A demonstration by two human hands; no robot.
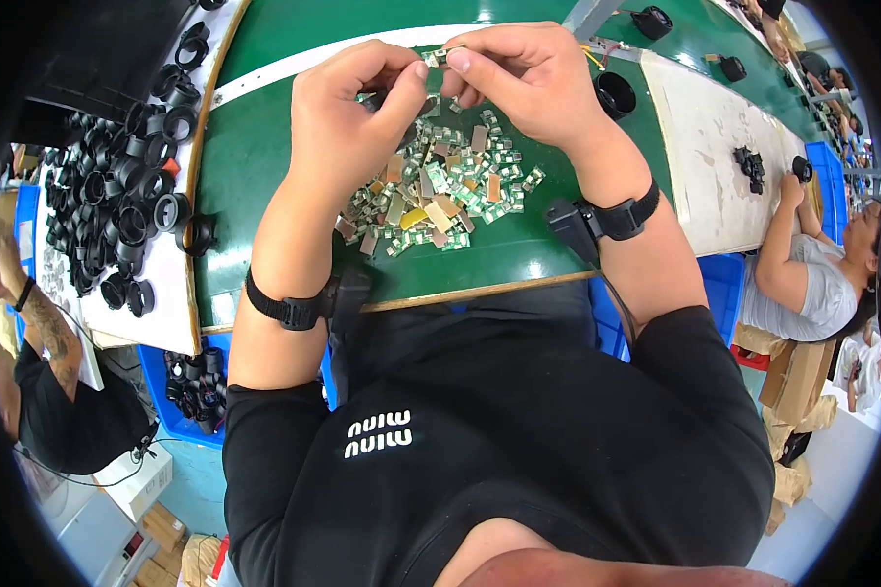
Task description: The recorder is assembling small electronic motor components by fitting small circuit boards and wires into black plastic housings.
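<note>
My left hand (354, 103) and my right hand (524, 78) meet over the green table. Between their thumbs and fingertips they pinch a small circuit board (435, 59), light green with silvery parts. The fingers cover much of it. Just below, on the tabletop, lies a loose heap of similar little boards (439, 178), mixed with flat brown and yellowish pieces. Close to my right wrist stands a black round housing (615, 95), its opening facing up. Each wrist wears a black strap with a small box on it.
Many black ring-shaped parts (127, 196) crowd a white board at the left. Beneath it, a blue bin (201, 391) holds more black parts. A pale worn sheet (715, 147) covers the table at right, where a co-worker (808, 264) handles a black part. Another person (59, 382) sits at left.
</note>
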